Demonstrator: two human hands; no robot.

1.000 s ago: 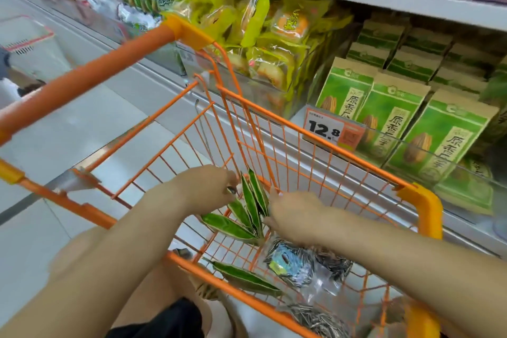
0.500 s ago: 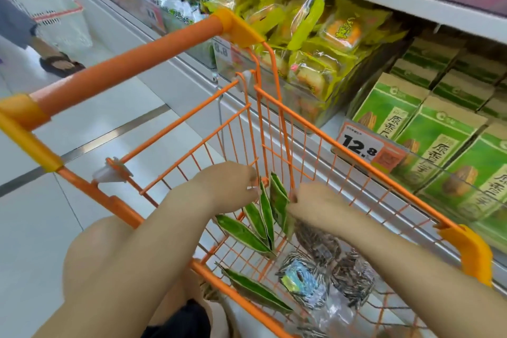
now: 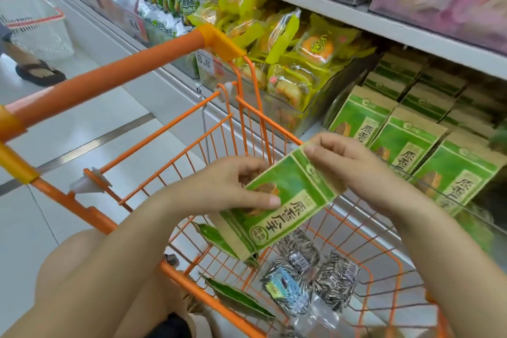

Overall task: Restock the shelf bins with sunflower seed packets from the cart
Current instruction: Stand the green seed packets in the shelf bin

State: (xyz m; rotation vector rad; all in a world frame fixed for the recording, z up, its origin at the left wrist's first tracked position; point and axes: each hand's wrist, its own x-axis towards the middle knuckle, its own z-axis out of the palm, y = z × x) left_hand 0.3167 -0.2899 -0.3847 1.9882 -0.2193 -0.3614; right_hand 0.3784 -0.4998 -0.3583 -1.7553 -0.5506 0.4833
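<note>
Green-and-tan paper sunflower seed packet (image 3: 277, 200) held above orange wire cart (image 3: 274, 129), pinched by left hand (image 3: 219, 189) and right hand (image 3: 354, 167). Not yet placed in clear-fronted shelf bin (image 3: 417, 145), already part-stocked. More packets left in cart

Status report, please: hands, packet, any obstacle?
Left hand and right hand both grip green packet above cart. Matching packets in shelf bin. Nothing blocks.
</note>
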